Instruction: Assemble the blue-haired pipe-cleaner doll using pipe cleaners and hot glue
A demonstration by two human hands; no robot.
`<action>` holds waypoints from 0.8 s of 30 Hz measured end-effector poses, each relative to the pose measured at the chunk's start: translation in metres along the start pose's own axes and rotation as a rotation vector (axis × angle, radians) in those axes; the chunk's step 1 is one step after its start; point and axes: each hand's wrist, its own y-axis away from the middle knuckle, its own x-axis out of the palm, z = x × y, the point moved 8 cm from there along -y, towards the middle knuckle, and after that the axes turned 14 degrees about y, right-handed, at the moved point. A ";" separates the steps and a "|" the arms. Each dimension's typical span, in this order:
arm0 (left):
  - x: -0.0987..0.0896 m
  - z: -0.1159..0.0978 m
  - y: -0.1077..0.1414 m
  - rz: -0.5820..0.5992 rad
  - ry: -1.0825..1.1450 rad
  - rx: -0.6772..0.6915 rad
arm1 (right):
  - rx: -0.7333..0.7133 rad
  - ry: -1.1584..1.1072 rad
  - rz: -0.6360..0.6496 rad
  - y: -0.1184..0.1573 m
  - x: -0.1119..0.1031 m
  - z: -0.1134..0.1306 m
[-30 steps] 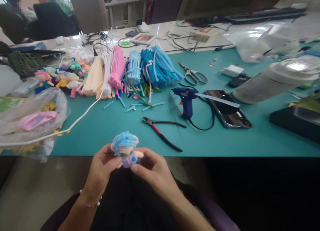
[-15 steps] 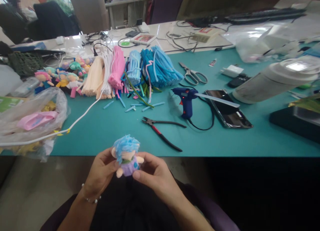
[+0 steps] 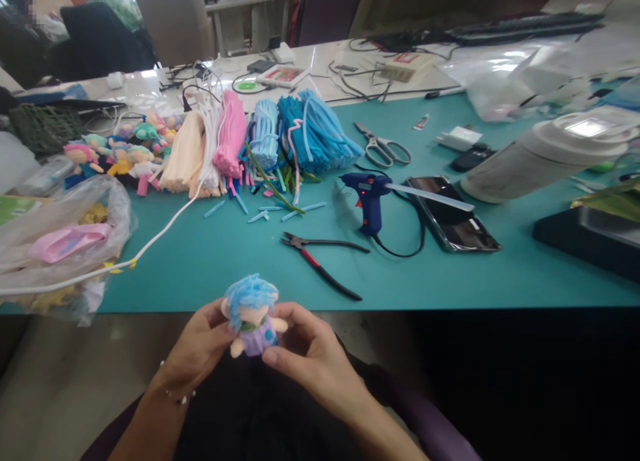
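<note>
A small doll [image 3: 254, 318] with light-blue fuzzy hair, a lilac outfit and a blue dot on it is held over my lap, just off the table's front edge. My left hand [image 3: 200, 348] grips its head and side from the left. From the right, my right hand [image 3: 307, 344] pinches its body, thumb at the lower front. Beyond the doll lie cutting pliers [image 3: 320, 261] with red and black handles, spread apart. A blue glue gun [image 3: 369, 201] with a glue stick in its back stands farther right, its red light on.
Bundles of pipe cleaners [image 3: 230, 138] stand across the green mat [image 3: 200, 261], with cut bits before them. Finished dolls [image 3: 120, 151] and a plastic bag [image 3: 70, 241] are at left. Scissors [image 3: 383, 144], a phone [image 3: 455, 214] and a white tumbler [image 3: 545, 154] are at right.
The view has shifted slightly. Both hands still hold the doll, which has barely moved or turned.
</note>
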 end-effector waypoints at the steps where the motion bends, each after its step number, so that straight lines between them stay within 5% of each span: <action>1: 0.002 0.000 0.001 0.009 0.013 0.009 | -0.006 0.006 -0.011 0.000 -0.001 0.000; 7: 0.010 0.001 0.010 0.053 0.046 0.197 | -0.073 0.157 -0.088 0.000 -0.006 0.002; 13: -0.015 0.013 0.014 -0.272 -0.162 0.290 | -0.232 0.412 -0.170 0.000 -0.007 0.018; 16: -0.014 0.004 0.019 -0.364 -0.220 0.376 | -0.405 0.617 -0.325 0.007 -0.014 0.037; 19: -0.003 -0.008 0.024 -0.364 -0.325 0.478 | -0.559 0.803 -0.500 0.020 -0.017 0.055; 24: 0.011 -0.020 0.032 -0.315 -0.524 0.667 | -0.719 1.084 -0.513 0.028 0.002 0.068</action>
